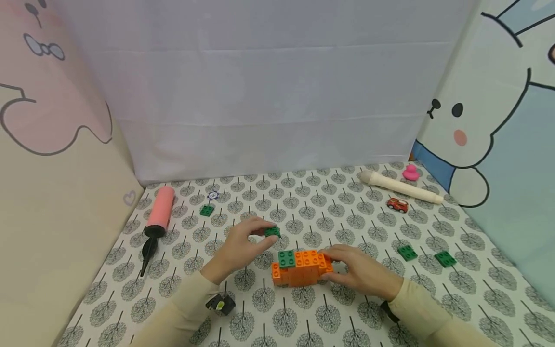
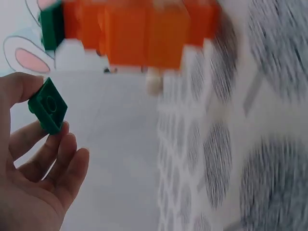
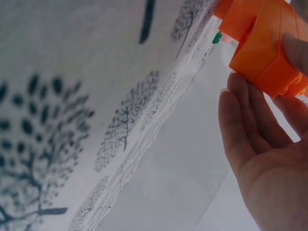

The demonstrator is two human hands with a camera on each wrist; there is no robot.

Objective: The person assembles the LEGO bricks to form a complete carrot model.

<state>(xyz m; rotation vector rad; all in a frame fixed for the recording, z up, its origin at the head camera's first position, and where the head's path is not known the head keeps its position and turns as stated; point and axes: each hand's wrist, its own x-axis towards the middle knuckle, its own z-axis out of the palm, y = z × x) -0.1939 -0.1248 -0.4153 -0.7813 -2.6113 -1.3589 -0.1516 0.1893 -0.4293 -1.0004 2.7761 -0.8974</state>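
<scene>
Between thumb and fingertips, my left hand (image 1: 241, 246) pinches a small green building block (image 1: 272, 232). The left wrist view shows that green block (image 2: 48, 107) tilted, its hollow underside partly visible. My right hand (image 1: 364, 271) grips the right end of an orange block build (image 1: 303, 274) in front of me. One green block (image 1: 286, 259) sits on top of the build, left of its orange studs. The left hand's block is just behind and left of the build, apart from it. In the right wrist view, the thumb and fingers hold the orange blocks (image 3: 269, 53) from both sides.
Two green blocks (image 1: 407, 252) lie to the right, another green block (image 1: 206, 210) at back left near a small round chip (image 1: 213, 195). A pink-and-black pump (image 1: 159, 212) lies left. Back right are a pale stick (image 1: 401, 186), a red toy car (image 1: 397, 205) and a pink duck (image 1: 410, 172).
</scene>
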